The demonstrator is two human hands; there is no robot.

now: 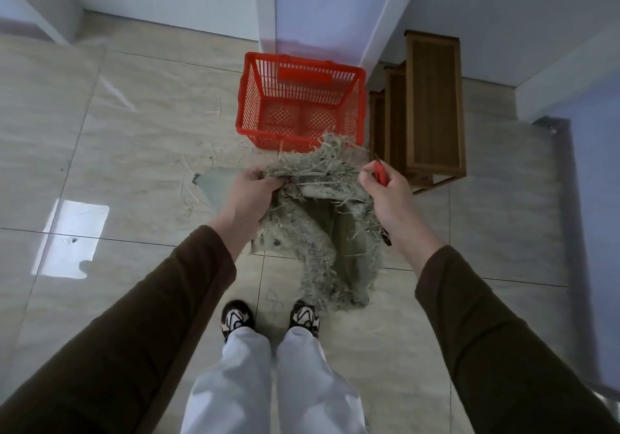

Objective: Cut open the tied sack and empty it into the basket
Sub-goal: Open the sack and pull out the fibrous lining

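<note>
Head view looks down at the floor [100, 152], where a person stands holding a sack [322, 219] up by its top. The left hand [250, 190] grips one side of the cut top, fingers curled into the cloth. The right hand [385, 187] holds the other side and also pinches a red knife [380, 173], likely kept there so it is not dropped. Both hands hold the mouth wide, so the straw [322, 162] can come out. Straw sticks up from the mouth, and the sack's bottom looks to rest on the floor near the shoes [270, 318]. The red basket [248, 98] sits on the floor just past the sack, against the wall corner, and looks empty. It is close, so tipping should be easy. Some straw bits lie loose on the floor. A wooden rack [432, 105] stands right of the basket.
</note>
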